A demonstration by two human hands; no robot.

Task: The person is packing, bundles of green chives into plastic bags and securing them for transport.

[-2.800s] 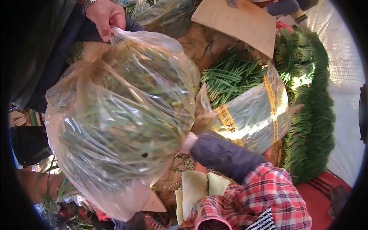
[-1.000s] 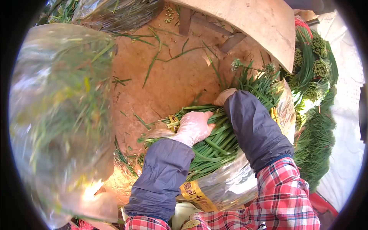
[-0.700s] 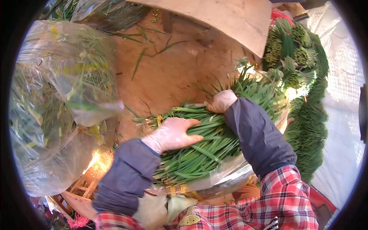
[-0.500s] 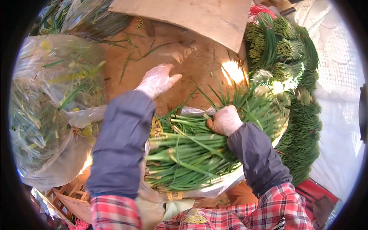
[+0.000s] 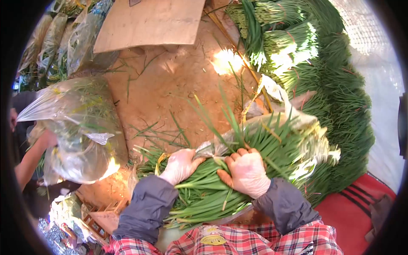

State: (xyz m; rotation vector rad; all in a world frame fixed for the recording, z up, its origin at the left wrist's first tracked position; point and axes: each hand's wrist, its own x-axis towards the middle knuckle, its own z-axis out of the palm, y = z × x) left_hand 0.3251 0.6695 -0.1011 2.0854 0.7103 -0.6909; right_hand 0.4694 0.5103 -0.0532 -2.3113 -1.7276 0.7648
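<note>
A large heap of long green stalks point(image 5: 212, 199) lies close to my body, partly wrapped in a pale plastic bag point(image 5: 310, 121). My left hand point(image 5: 180, 165), in a thin whitish glove, is closed at the heap's upper left edge, on gathered plastic. Beside it on the right, my right hand point(image 5: 248, 172) is closed over the stalks, fingers curled; its glove is thin too, with stained fingertips. The two hands are a short way apart. Leaf tips stick up beyond them.
Tied green bundles point(image 5: 289, 46) are stacked at the right. A stuffed clear bag point(image 5: 85, 123) stands at the left, with another person's arm point(image 5: 34, 157) at it. A wooden board point(image 5: 148, 25) lies beyond, and a red cloth point(image 5: 344, 212) at lower right.
My left hand has come down from above the ground to the heap's edge and closed. The view has shifted right, and another person's arm now shows at the left bag.
</note>
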